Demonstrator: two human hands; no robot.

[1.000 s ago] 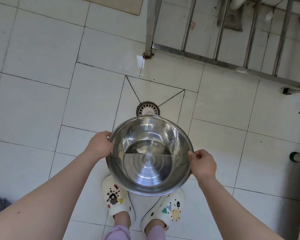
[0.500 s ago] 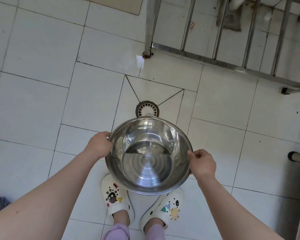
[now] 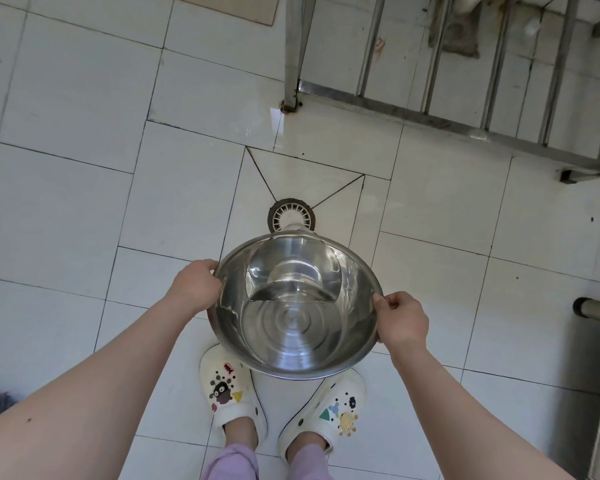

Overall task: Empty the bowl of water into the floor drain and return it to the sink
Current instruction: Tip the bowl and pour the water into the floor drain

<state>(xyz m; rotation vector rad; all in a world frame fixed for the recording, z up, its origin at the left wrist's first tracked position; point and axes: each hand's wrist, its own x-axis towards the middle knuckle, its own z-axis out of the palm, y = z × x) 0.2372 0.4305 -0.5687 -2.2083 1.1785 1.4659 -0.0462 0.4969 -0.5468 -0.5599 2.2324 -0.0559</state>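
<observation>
A shiny steel bowl (image 3: 297, 337) hangs over the white tile floor, tilted away from me. The water left in it lies against the far wall, and a thin stream spills over the far rim onto the round floor drain (image 3: 291, 216) just beyond. My left hand (image 3: 196, 289) grips the bowl's left rim, and my right hand (image 3: 400, 318) grips the right rim with the thumb on top. The sink is out of view.
A steel rack frame (image 3: 430, 112) with vertical bars stands at the upper right, its rusty foot (image 3: 290, 107) near the drain. My feet in white clogs (image 3: 231, 389) stand under the bowl. A dark-capped tube end (image 3: 596, 308) pokes in from the right.
The bowl has tipped further forward; the water has gathered at the far rim and now pours over it onto the drain. Both hands keep their hold.
</observation>
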